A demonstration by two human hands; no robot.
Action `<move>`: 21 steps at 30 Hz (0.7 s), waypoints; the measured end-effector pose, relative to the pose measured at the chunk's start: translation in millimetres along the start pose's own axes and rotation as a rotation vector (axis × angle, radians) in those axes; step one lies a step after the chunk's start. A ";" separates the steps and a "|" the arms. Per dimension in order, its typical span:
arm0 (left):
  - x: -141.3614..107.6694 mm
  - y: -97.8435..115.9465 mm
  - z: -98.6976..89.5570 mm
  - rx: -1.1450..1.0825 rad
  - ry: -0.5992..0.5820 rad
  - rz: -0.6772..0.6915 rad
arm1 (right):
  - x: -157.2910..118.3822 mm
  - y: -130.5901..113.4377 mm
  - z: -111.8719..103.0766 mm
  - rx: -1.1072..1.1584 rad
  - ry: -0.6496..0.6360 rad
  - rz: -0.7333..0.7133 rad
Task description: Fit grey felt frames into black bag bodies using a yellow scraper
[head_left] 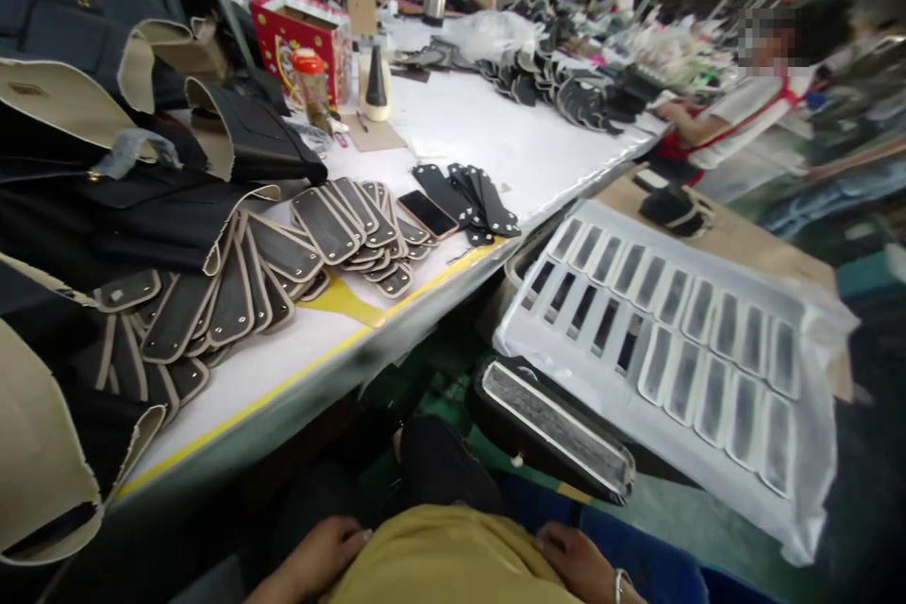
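At the bottom of the head view my left hand (327, 552) is beside the yellow shirt (445, 557) at my waist. Its fingers are curled together, and whatever they may hold is hidden. On the shirt's other side my right hand (577, 559) has bent fingers, close to a blue surface (637, 547). A bracelet circles that wrist. Black leather strips with beige edges (233, 293) lie fanned out on the white table (467, 123). Between my seat and the side table stands a narrow black block with a grey, white-edged top (559, 425).
Black bag pieces (142, 198) pile up on the left. A phone (427, 213) and black straps (481, 198) lie near the table edge. On the right, pale-edged strips (714, 387) fill a sheet-covered board (566, 349). A co-worker (750, 113) is beyond.
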State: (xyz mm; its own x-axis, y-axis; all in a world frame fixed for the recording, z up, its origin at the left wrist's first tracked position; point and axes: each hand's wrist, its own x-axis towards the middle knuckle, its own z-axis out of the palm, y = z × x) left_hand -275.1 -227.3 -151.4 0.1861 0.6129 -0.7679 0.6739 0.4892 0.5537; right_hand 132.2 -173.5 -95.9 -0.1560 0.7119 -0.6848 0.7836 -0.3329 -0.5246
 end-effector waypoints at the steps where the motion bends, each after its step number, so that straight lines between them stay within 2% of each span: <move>1: 2.3 3.9 1.9 0.005 0.000 0.074 | -15.8 0.3 -10.7 -0.025 -0.026 0.008; 4: 10.0 16.2 7.8 0.016 0.038 0.251 | -60.6 -23.8 -52.4 -0.030 -0.115 -0.016; 5: 12.8 19.2 11.0 0.034 0.045 0.280 | -72.3 -37.5 -67.5 -0.002 -0.086 -0.061; 6: 15.5 21.3 14.7 0.060 0.049 0.306 | -81.2 -52.1 -81.6 0.020 0.021 -0.127; 8: 20.9 22.9 22.1 0.126 0.063 0.334 | -88.2 -78.5 -104.3 -0.032 0.346 -0.272; 9: 23.3 22.8 24.8 0.160 0.072 0.342 | -85.8 -88.5 -111.9 -0.125 0.500 -0.347; 10: 25.0 22.5 26.4 0.191 0.083 0.348 | -79.7 -95.7 -116.7 -0.238 0.603 -0.401; 12: 25.5 22.8 25.2 0.223 0.108 0.361 | -58.9 -102.8 -118.4 -0.441 0.655 -0.422; 16: 14.0 29.4 10.5 0.085 0.169 0.332 | -14.5 -99.9 -104.0 -0.614 0.575 -0.360; 21: 1.5 44.9 -9.2 -0.142 0.242 0.295 | -1.9 -90.6 -91.9 -0.696 0.634 -0.434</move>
State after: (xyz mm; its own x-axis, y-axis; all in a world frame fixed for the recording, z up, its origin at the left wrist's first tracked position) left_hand -251.1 -198.7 -124.8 0.1719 0.8597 -0.4811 0.5080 0.3410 0.7910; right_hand 116.8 -87.8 -0.6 -0.3204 0.9472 -0.0090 0.9412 0.3173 -0.1160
